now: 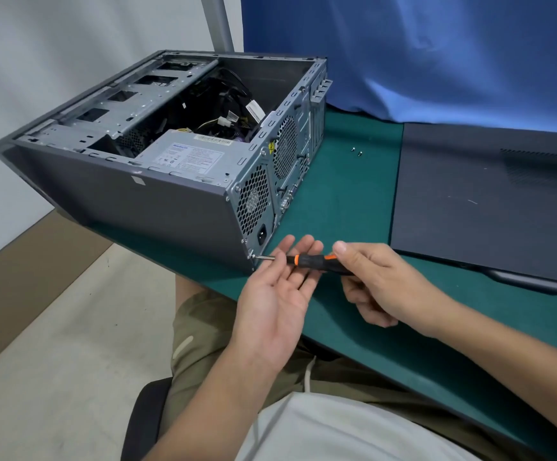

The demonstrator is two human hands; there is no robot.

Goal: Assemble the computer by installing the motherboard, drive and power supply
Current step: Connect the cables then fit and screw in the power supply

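Note:
A grey computer case (130, 201) lies on its side on the green table, open side up. The silver power supply (190, 154) sits inside at the near rear corner, with black cables (224, 108) behind it. My right hand (380, 287) grips a black and orange screwdriver (317, 261). Its metal tip meets a screw (254, 256) at the lower rear corner of the case. My left hand (277, 287) is palm up with straight fingers under the screwdriver shaft.
The case's dark side panel (490, 207) lies flat on the table at the right. Two small screws (356, 152) rest on the green mat (347, 201) behind the case. A blue cloth hangs at the back. The table edge runs diagonally before my lap.

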